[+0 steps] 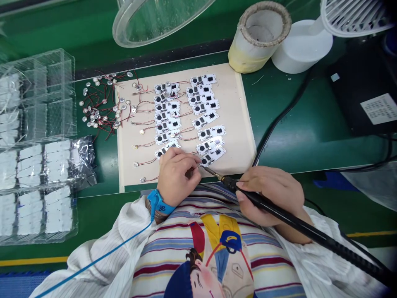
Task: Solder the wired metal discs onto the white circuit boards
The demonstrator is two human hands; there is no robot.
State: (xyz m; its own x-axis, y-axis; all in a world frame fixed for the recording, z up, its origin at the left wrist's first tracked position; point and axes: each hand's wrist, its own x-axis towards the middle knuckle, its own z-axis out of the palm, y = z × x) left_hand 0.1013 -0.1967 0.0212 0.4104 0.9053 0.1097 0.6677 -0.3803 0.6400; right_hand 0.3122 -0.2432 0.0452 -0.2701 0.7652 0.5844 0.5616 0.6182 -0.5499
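My right hand (269, 198) grips a black soldering iron (228, 182) like a pen, its tip at the lower edge of the nearest white circuit board (213, 155) in the right column. My left hand (180, 171) is closed beside that board, thumb and forefinger pinched at its lower left corner on what looks like a thin wire, mostly hidden by the fingers. Under the left fingers, another circuit board (167, 149) is partly covered. Thin red wires with a round silver disc (142, 180) at the end stick out to the left.
Two columns of boards lie on a beige mat (235, 124). Left of it is a tangle of wired discs (96, 116), then clear trays (58, 157) of white boards. A crusted pot (263, 33), white fan (356, 16) and black box (366, 91) stand at back right. A blue strap (159, 203) circles my left wrist.
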